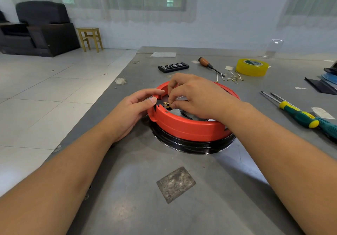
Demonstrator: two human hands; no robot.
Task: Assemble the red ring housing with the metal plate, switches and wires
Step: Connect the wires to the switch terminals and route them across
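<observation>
The red ring housing [186,127] lies on a black base [191,146] in the middle of the grey table. My left hand [131,110] grips the housing's left rim, thumb on its top edge. Reaching inside the ring from above, my right hand [191,96] pinches a small brass-tipped part [166,104] between thumb and fingers near the left inner wall. A bit of the metal plate [176,111] shows inside the ring. My right hand hides most of the interior. Loose wires with brass terminals [234,77] lie behind the housing.
A black bit case [173,67], a wooden-handled screwdriver [209,65] and a yellow tape roll [252,67] lie at the back. Green-and-yellow screwdrivers [299,115] rest at the right. Dark items [326,83] sit at the far right edge. The table's left edge [102,105] drops to the tiled floor.
</observation>
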